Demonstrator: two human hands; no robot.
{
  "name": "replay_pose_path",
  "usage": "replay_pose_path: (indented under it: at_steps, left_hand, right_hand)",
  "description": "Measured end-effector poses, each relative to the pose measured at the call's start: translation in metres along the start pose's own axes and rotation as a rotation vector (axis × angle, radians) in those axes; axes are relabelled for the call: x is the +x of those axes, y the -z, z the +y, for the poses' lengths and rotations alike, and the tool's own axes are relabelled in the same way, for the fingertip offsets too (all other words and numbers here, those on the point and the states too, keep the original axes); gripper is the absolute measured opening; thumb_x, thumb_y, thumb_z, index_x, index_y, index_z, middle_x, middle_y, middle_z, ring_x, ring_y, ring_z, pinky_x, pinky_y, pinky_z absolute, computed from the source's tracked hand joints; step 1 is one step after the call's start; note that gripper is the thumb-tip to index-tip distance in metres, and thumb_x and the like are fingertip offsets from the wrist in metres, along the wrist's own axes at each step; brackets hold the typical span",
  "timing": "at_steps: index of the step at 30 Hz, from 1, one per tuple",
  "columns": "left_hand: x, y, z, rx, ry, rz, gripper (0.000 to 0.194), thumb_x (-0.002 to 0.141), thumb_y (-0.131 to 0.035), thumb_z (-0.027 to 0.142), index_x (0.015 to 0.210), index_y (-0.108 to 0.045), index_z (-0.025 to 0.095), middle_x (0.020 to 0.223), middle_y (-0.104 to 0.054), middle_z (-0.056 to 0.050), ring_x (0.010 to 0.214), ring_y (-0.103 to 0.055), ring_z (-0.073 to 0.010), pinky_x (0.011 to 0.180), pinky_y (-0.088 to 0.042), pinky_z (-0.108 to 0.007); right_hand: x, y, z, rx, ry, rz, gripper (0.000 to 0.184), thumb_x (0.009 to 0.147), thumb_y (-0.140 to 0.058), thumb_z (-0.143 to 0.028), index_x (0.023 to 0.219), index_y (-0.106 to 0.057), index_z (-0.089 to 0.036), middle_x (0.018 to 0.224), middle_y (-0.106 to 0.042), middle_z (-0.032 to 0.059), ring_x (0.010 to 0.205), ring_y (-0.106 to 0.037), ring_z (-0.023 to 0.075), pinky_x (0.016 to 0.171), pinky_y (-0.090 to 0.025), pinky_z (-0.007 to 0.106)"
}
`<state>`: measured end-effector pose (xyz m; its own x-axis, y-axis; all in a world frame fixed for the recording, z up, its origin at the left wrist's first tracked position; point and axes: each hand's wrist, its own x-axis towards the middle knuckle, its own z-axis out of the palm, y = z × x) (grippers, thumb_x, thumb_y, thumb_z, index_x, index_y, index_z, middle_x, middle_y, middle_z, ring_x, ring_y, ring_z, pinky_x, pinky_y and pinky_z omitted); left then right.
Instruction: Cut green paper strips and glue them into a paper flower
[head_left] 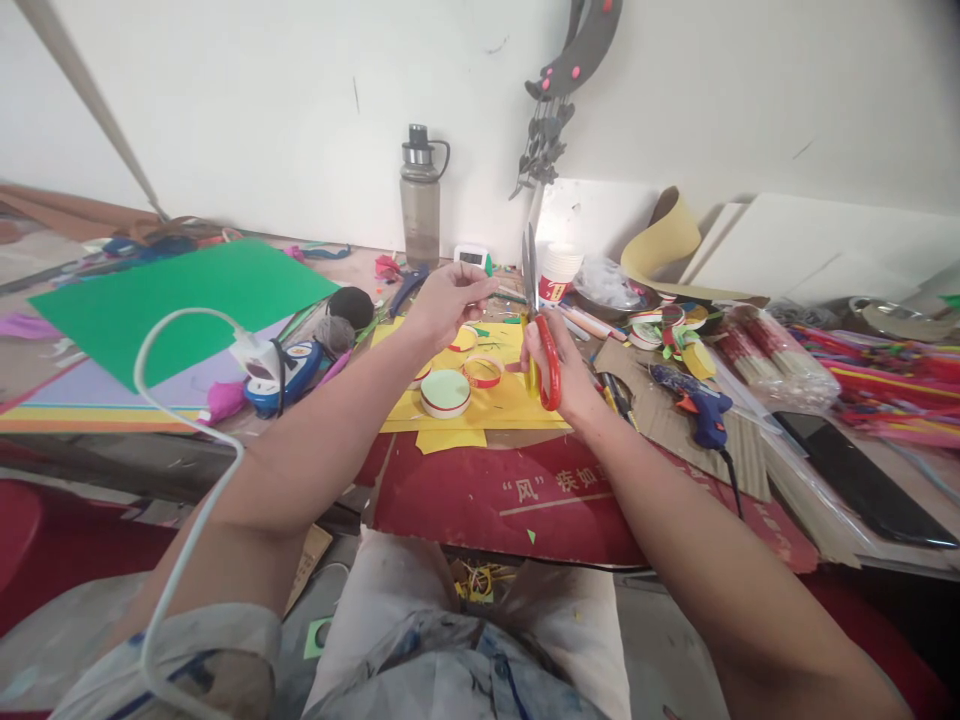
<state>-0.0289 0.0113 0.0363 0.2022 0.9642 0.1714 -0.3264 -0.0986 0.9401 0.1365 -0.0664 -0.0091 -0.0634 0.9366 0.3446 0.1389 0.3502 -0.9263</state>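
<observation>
My right hand (564,365) is wrapped round a pair of scissors (550,365) with red and yellow handles, blades pointing up and slightly apart. Left of the blades, my left hand (454,300) is raised with thumb and fingers pinched together; whatever is between the fingertips is too small to make out. Below both hands lie yellow sheets (397,400). On them sit a round pale-green disc with a white rim (445,392) and a red-and-yellow paper ring (484,371). Thin green scraps (491,345) are scattered near the rings.
A water bottle (421,210) and stacked paper cups (561,268) stand at the back. A blue glue gun (705,410) and a black phone (862,475) lie right. Green card (187,300) and a blue device (289,380) with a white cable are left. Red board (465,495) lies in front.
</observation>
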Motion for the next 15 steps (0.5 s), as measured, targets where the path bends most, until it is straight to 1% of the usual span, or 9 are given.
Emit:
replay_pose_path:
  at_steps: [2, 4, 7, 11, 15]
  left_hand:
    - [0.0006, -0.0002, -0.0012, 0.017, -0.002, 0.031, 0.035, 0.076, -0.088, 0.008, 0.074, -0.054, 0.017, 0.056, -0.055, 0.008, 0.045, -0.049, -0.0013, 0.045, -0.032, -0.015]
    - [0.0002, -0.0011, -0.0013, 0.026, 0.006, 0.057, 0.037, 0.074, -0.09, 0.008, 0.078, -0.054, 0.018, 0.054, -0.054, 0.01, 0.043, -0.048, -0.0015, 0.044, -0.03, -0.016]
    - [-0.0011, -0.0027, -0.0003, 0.013, 0.017, 0.049, 0.037, 0.074, -0.091, 0.01, 0.083, -0.056, 0.018, 0.053, -0.054, 0.011, 0.041, -0.048, -0.0019, 0.042, -0.029, -0.016]
    - [-0.0014, -0.0031, 0.0005, 0.019, 0.021, -0.022, 0.027, 0.085, -0.084, 0.014, 0.079, -0.058, 0.015, 0.061, -0.064, 0.005, 0.043, -0.051, -0.0008, 0.042, -0.033, -0.015]
    - [-0.0003, -0.0019, 0.0009, 0.056, 0.032, -0.051, 0.026, 0.093, -0.078, 0.02, 0.075, -0.06, 0.013, 0.063, -0.069, 0.001, 0.041, -0.054, -0.0018, 0.041, -0.035, -0.016]
  right_hand:
    - [0.0006, 0.0009, 0.0007, -0.004, -0.043, -0.023, 0.061, 0.084, -0.067, -0.081, 0.116, -0.058, -0.029, 0.075, -0.05, -0.0019, 0.067, -0.055, 0.0177, 0.055, -0.058, 0.033]
    - [0.001, 0.0011, 0.0027, -0.014, -0.079, -0.049, 0.063, 0.083, -0.068, -0.082, 0.114, -0.057, -0.028, 0.07, -0.046, -0.0034, 0.059, -0.051, 0.016, 0.05, -0.055, 0.033]
    - [0.0008, 0.0005, 0.0052, -0.026, -0.101, -0.08, 0.063, 0.083, -0.068, -0.081, 0.114, -0.055, -0.028, 0.07, -0.048, -0.0039, 0.053, -0.048, 0.0137, 0.044, -0.048, 0.03]
    - [-0.0012, -0.0002, 0.0037, -0.043, -0.115, -0.093, 0.064, 0.082, -0.07, -0.08, 0.116, -0.056, -0.028, 0.068, -0.047, -0.0054, 0.051, -0.047, 0.0133, 0.043, -0.044, 0.03]
    - [-0.0026, -0.0003, 0.0008, -0.038, -0.11, -0.091, 0.069, 0.081, -0.071, -0.08, 0.123, -0.058, -0.026, 0.065, -0.045, -0.0068, 0.049, -0.047, 0.0126, 0.042, -0.042, 0.029]
